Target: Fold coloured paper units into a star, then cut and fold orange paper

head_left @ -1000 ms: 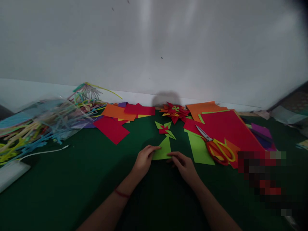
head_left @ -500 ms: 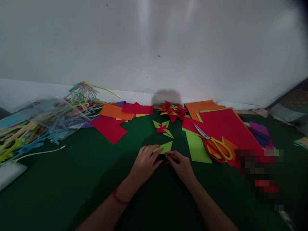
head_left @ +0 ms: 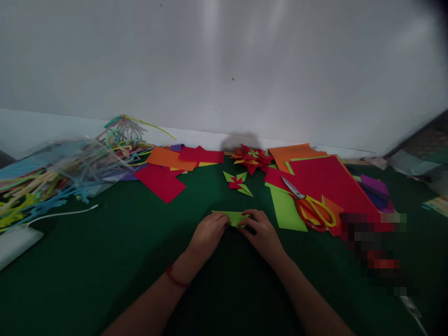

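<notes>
A folded piece of light green paper (head_left: 236, 218) lies between my hands on the green tabletop. My left hand (head_left: 209, 233) pinches its near left part, fingers bent over it and covering that end. From the right, my right hand (head_left: 262, 233) grips the other end between thumb and fingers. Just beyond sits a small folded paper star (head_left: 237, 183) with a red middle and green points. Farther back is a larger layered paper flower (head_left: 252, 157) in red, orange and green.
Scissors (head_left: 317, 210) with yellow and orange handles lie on coloured sheets (head_left: 322, 179) at the right. Red and orange paper pieces (head_left: 164, 184) are at the back left. Pipe cleaners (head_left: 70, 172) in clear plastic and a white power strip (head_left: 19, 245) occupy the left side.
The green paper has gone from a tall triangle to a narrow, flat strip, folded and turned between my hands. Both hands stay on it; the view shifts slightly.
</notes>
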`<state>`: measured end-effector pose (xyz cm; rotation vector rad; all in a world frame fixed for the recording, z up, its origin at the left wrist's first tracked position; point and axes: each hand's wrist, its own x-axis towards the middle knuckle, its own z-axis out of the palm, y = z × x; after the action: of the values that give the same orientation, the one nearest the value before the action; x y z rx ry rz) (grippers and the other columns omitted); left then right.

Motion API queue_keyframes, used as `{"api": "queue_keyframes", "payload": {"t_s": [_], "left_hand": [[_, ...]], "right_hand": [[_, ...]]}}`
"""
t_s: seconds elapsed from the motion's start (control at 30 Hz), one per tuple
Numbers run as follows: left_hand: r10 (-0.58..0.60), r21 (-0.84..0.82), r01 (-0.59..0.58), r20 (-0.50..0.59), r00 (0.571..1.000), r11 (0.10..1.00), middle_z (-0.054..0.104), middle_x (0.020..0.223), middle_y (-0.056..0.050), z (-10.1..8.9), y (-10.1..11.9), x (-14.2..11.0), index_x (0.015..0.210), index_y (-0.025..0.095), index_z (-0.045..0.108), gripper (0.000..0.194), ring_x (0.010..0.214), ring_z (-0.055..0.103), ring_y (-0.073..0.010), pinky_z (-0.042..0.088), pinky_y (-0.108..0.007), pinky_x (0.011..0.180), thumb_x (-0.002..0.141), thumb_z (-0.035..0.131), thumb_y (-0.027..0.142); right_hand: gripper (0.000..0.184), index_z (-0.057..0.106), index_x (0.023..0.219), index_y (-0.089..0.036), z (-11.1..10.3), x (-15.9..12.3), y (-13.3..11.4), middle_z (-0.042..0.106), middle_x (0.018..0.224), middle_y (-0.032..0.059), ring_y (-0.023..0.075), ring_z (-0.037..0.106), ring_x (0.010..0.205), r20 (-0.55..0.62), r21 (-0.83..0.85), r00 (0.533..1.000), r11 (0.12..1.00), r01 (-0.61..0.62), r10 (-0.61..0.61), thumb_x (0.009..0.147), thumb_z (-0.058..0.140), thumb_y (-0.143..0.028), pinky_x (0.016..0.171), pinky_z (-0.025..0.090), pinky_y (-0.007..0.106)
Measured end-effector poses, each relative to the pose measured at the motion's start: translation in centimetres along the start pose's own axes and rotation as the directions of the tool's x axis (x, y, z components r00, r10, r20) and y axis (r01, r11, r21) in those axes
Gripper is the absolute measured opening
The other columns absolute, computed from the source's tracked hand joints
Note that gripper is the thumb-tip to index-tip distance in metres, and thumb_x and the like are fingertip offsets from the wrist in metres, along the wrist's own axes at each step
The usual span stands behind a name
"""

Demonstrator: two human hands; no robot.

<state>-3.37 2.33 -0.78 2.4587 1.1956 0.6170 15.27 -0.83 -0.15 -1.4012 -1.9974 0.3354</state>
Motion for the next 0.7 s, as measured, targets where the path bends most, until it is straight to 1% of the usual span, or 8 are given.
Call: {"api": "queue_keyframes", "payload": {"t_s": [0.1, 0.17, 0.27, 0.33, 0.4, 0.5, 0.6, 0.7], "left_hand": [[-0.058, -0.031, 0.058, -0.006, 0.998, 0.998, 0.058, 0.084, -0.001, 0.0, 0.2, -0.2, 0.083, 0.019, 0.055, 0.007, 0.082, 0.054, -0.0165, 0.045, -0.029, 0.071, 0.083, 0.049, 0.015], [-0.064, -0.060, 0.062, -0.022, 0.998, 0.996, 0.057, 0.082, -0.001, 0.0, 0.2, -0.2, 0.081, 0.019, 0.055, 0.008, 0.081, 0.054, -0.0162, 0.045, -0.029, 0.071, 0.084, 0.049, 0.015], [-0.082, -0.133, 0.073, -0.061, 0.995, 0.988, 0.057, 0.083, -0.001, 0.2, 0.1, -0.1, 0.080, 0.019, 0.054, 0.008, 0.082, 0.054, -0.0160, 0.045, -0.030, 0.072, 0.083, 0.049, 0.015], [-0.118, -0.188, 0.103, -0.072, 0.990, 0.977, 0.057, 0.082, -0.001, 0.2, -0.1, 0.1, 0.080, 0.019, 0.055, 0.007, 0.081, 0.054, -0.0160, 0.045, -0.030, 0.070, 0.083, 0.049, 0.016], [-0.150, -0.219, 0.131, -0.073, 0.986, 0.967, 0.056, 0.080, -0.001, 0.2, -0.2, 0.2, 0.079, 0.019, 0.055, 0.008, 0.077, 0.054, -0.0156, 0.046, -0.029, 0.067, 0.083, 0.049, 0.017], [-0.150, -0.209, 0.131, -0.080, 0.985, 0.969, 0.055, 0.078, 0.000, 0.2, -0.1, 0.0, 0.078, 0.018, 0.053, 0.009, 0.075, 0.053, -0.0151, 0.045, -0.029, 0.066, 0.083, 0.047, 0.014], [-0.141, -0.177, 0.125, -0.079, 0.987, 0.976, 0.054, 0.079, 0.000, 0.3, 0.4, -0.4, 0.079, 0.018, 0.051, 0.010, 0.076, 0.052, -0.0152, 0.044, -0.030, 0.068, 0.084, 0.045, 0.012], [-0.161, -0.149, 0.151, -0.060, 0.985, 0.977, 0.054, 0.080, -0.001, 0.3, 0.8, -0.7, 0.079, 0.018, 0.050, 0.011, 0.076, 0.052, -0.0156, 0.043, -0.031, 0.068, 0.085, 0.043, 0.011]], "right_hand": [[0.006, 0.061, 0.080, -0.022, 0.1, -0.1, 0.3, 0.061, 0.092, 0.0041, 0.0199, 0.055, 0.089, 0.022, 0.050, 0.999, 0.998, -0.042, 0.041, 0.079, 0.058, -0.018, 0.078, 0.046, 0.037], [0.004, 0.060, 0.080, -0.022, 0.1, -0.3, 0.4, 0.061, 0.087, 0.0034, 0.0196, 0.055, 0.087, 0.049, 0.071, 0.996, 0.995, -0.073, 0.069, 0.080, 0.056, -0.020, 0.076, 0.046, 0.036], [0.006, 0.060, 0.085, -0.022, 0.2, -0.5, 0.6, 0.060, 0.090, 0.0033, 0.0200, 0.054, 0.088, 0.048, 0.056, 0.995, 0.994, -0.092, 0.089, 0.080, 0.056, -0.020, 0.076, 0.045, 0.037], [0.010, 0.060, 0.088, -0.023, 0.3, -0.5, 0.6, 0.059, 0.093, 0.0040, 0.0209, 0.052, 0.090, 0.030, 0.036, 0.995, 0.995, -0.097, 0.096, 0.079, 0.058, -0.020, 0.077, 0.045, 0.038], [0.009, 0.060, 0.087, -0.023, 0.2, -0.3, 0.7, 0.058, 0.094, 0.0047, 0.0215, 0.052, 0.090, 0.024, 0.027, 0.994, 0.994, -0.107, 0.107, 0.079, 0.058, -0.020, 0.076, 0.045, 0.039], [0.005, 0.060, 0.080, -0.022, 0.0, -0.1, 0.7, 0.057, 0.091, 0.0046, 0.0206, 0.052, 0.088, 0.059, 0.035, 0.992, 0.993, -0.113, 0.111, 0.080, 0.056, -0.018, 0.074, 0.046, 0.037], [0.006, 0.059, 0.078, -0.022, -0.2, -0.1, 0.6, 0.058, 0.089, 0.0036, 0.0193, 0.052, 0.086, 0.102, 0.046, 0.988, 0.992, -0.117, 0.112, 0.080, 0.056, -0.017, 0.074, 0.045, 0.036], [0.005, 0.059, 0.077, -0.021, -0.4, -0.3, 0.6, 0.058, 0.088, 0.0028, 0.0182, 0.052, 0.085, 0.132, 0.052, 0.983, 0.989, -0.138, 0.130, 0.080, 0.057, -0.018, 0.074, 0.044, 0.034]]}}
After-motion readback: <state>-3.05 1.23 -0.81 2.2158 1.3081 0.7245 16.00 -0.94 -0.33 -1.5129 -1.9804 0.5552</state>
